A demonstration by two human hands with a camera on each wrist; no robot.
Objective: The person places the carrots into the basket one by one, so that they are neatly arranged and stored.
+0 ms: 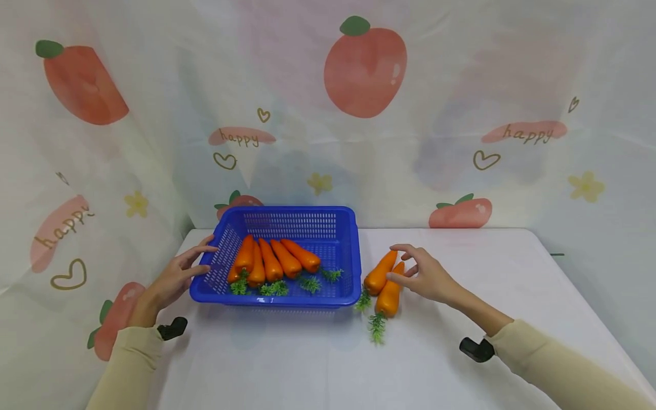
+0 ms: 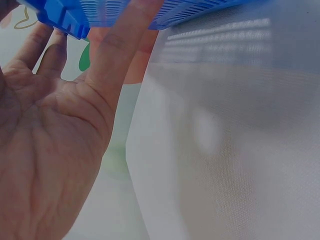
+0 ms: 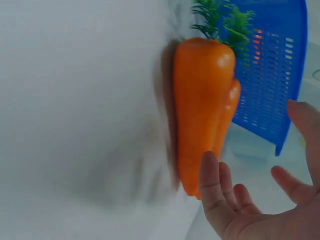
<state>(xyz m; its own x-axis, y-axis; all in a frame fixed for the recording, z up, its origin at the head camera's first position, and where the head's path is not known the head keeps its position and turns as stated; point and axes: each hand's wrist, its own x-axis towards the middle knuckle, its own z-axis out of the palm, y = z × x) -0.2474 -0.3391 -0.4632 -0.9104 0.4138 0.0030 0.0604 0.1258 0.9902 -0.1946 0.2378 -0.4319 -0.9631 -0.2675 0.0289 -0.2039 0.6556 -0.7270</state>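
Observation:
A blue plastic basket (image 1: pixel 277 299) holds several orange toy carrots (image 1: pixel 271 259) with green leafy tops, laid side by side toward its left. My left hand (image 1: pixel 171 282) touches the basket's left rim, its fingers and thumb fairly straight; in the left wrist view the thumb (image 2: pixel 112 55) lies against the basket's slotted side. Right of the basket, two more carrots (image 1: pixel 389 299) lie together on the table, tips pointing away from me. My right hand (image 1: pixel 430 279) reaches over their tips with thumb and fingers spread. In the right wrist view, a fingertip (image 3: pixel 209 167) overlaps the nearer carrot's narrow end.
The white-covered table (image 1: pixel 492 256) extends to the right and front. A printed cloth (image 1: pixel 451 85) with fruit pictures hangs behind and at the sides, close to the basket's back. Black camera mounts (image 1: pixel 476 349) sit at both wrists.

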